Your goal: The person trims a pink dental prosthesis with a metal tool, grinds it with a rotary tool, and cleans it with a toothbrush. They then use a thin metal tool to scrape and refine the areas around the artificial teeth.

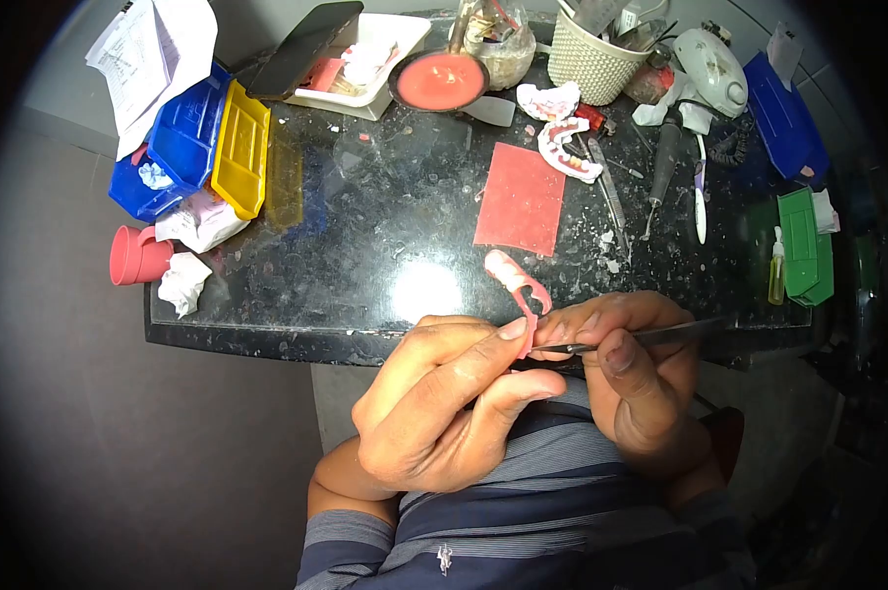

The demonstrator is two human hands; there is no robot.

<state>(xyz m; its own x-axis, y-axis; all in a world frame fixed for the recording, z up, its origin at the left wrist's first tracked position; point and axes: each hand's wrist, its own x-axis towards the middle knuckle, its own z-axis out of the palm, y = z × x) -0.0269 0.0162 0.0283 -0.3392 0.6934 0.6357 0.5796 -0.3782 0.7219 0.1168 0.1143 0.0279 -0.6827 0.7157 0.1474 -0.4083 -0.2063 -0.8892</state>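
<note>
My left hand (444,398) is closed, with thumb and fingers pinching one end of a pink, curved wax denture piece (515,280). The piece stands up above the fingertips, and its lower end is partly hidden by them. In my right hand (641,364) lies a slim, dark metal wax carver (675,332), its handle pointing off to the right. The carver's thin tip (552,348) meets or nearly meets the lower end of the wax; exact contact is hard to tell. Both hands are close together at the table's front edge.
Beyond the hands lie a pink wax sheet (521,200), plaster models (568,152), a metal tool (608,192) and a dark-handled tool (666,162). A pan of melted pink wax (439,81) stands behind. Bins (239,147) and a pink mug (137,258) are at left, a green box (806,246) at right.
</note>
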